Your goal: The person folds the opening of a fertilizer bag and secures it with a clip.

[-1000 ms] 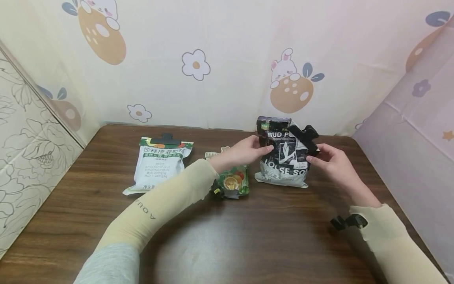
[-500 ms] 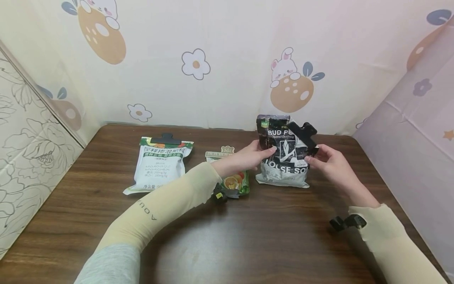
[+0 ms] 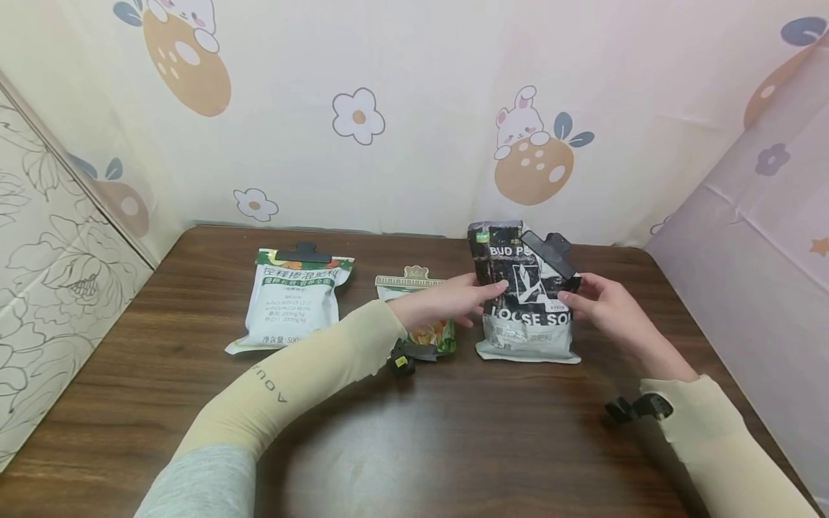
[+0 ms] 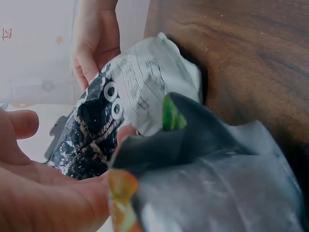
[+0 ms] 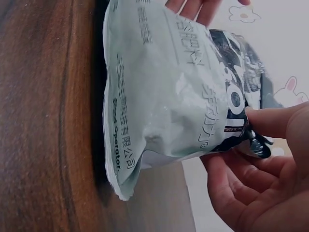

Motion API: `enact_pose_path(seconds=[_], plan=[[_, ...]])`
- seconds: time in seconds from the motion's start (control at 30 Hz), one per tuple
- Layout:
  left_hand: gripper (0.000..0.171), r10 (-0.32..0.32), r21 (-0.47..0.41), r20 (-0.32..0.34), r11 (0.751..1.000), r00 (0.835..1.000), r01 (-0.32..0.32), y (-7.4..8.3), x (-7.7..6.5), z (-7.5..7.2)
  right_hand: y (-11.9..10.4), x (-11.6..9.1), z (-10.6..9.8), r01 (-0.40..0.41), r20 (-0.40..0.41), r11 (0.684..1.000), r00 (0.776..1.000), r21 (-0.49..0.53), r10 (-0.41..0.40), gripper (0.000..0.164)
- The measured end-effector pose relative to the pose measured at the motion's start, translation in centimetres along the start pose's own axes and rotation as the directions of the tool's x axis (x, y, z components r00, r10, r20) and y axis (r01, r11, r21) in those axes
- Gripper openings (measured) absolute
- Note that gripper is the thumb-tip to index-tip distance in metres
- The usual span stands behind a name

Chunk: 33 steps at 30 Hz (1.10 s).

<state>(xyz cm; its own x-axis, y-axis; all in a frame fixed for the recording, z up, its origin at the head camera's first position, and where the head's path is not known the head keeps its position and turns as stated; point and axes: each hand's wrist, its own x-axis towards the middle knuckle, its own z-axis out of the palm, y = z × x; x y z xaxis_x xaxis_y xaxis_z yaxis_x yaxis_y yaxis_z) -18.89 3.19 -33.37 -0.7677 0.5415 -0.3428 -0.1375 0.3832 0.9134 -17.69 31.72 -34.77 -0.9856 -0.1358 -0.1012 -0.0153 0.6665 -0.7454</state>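
A black and silver bag (image 3: 526,334) printed "LOOSE SOIL" stands nearly upright at the table's right rear. A black clip (image 3: 550,253) sits slanted across its folded top right corner. My right hand (image 3: 605,306) pinches the bag's right edge below the clip, thumb in front and fingers behind, as the right wrist view (image 5: 260,179) shows. At the left side, my left hand (image 3: 453,298) rests against the bag with loosely straight fingers; its thumb stands apart from the bag in the left wrist view. Under the left wrist lies a green pouch (image 3: 445,337), partly hidden.
A white fertilizer bag (image 3: 291,306) with a black clip (image 3: 304,252) along its top lies to the left. The green pouch carries a beige clip (image 3: 409,281) at its far end. Behind the brown table (image 3: 453,446) hangs a patterned curtain (image 3: 421,144).
The loose-soil bag has come slightly toward me and lower, its bottom edge now nearer the front. Both hands stay at its sides; the left has shifted a little right and down.
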Motion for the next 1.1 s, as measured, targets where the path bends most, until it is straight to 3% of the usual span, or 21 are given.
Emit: enact_pose_path(seconds=[0.2, 0.4, 0.63, 0.9, 1.1], plan=[[0.086, -0.074, 0.009, 0.004, 0.997, 0.997, 0.074, -0.5, -0.2, 0.5, 0.5, 0.0, 0.0, -0.044, 0.083, 0.999, 0.995, -0.018, 0.046, 0.067], [0.083, -0.081, 0.020, 0.024, 0.997, 0.996, 0.080, -0.9, 0.1, 1.2, 1.5, -0.2, -0.2, -0.076, 0.144, 0.996, 0.986, -0.041, 0.081, 0.066], [0.078, -0.086, -0.002, 0.058, 0.996, 0.995, 0.086, -0.8, 0.3, 1.5, 2.2, -0.3, -0.5, -0.125, 0.185, 0.992, 0.974, -0.032, 0.129, 0.079], [0.065, -0.061, 0.164, 0.065, 0.985, 0.996, 0.050, -0.7, 0.2, 0.9, 2.2, -0.3, -0.5, -0.100, 0.158, 0.992, 0.981, -0.074, 0.111, 0.081], [0.069, -0.008, 0.256, 0.084, 0.967, 0.996, -0.014, 0.0, 0.0, -0.1, 2.2, -0.6, -0.5, -0.041, 0.098, 0.989, 0.994, -0.140, 0.055, 0.069]])
